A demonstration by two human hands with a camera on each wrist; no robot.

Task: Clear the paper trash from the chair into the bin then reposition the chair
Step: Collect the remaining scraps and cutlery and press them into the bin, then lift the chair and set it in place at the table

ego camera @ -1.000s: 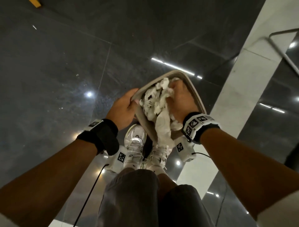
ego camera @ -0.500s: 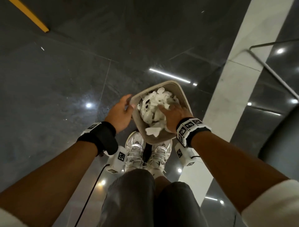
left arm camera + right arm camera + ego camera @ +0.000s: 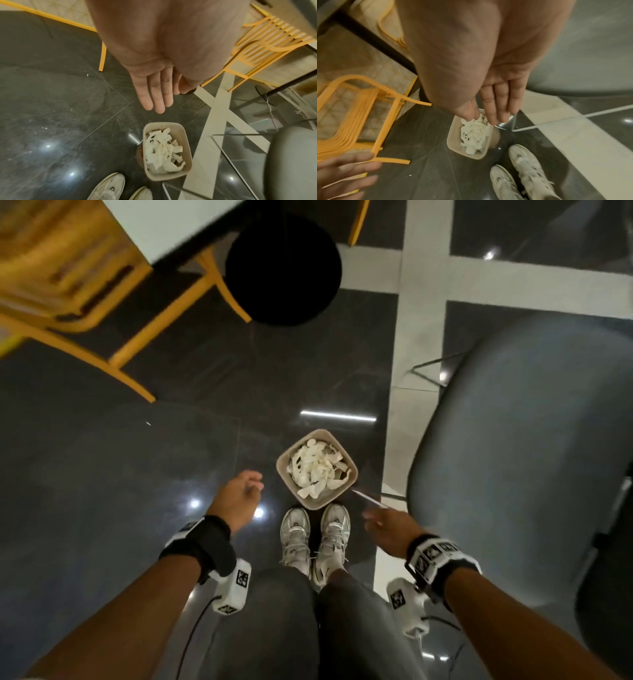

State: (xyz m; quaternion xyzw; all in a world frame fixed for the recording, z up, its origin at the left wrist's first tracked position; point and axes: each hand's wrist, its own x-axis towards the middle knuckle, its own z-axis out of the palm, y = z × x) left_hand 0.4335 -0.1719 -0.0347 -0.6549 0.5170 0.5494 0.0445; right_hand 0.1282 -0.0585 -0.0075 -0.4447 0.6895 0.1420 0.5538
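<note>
Left hand (image 3: 238, 498) empty, fingers (image 3: 155, 94) straight. Right hand (image 3: 388, 530) empty, fingers (image 3: 498, 102) loosely extended. Both above floor, clear of bin (image 3: 349, 475). Paper trash (image 3: 317, 467) fills bin, between hands, just ahead of shoes (image 3: 313, 537). Grey chair (image 3: 520, 460) at right.

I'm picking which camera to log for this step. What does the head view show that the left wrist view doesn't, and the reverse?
Only the head view shows both hands at once, the left hand and right hand, each open and empty, plus the round black table base. Only the left wrist view shows the left palm and straight fingers close up. Both show the bin full of paper trash, the shoes and the grey chair.
</note>
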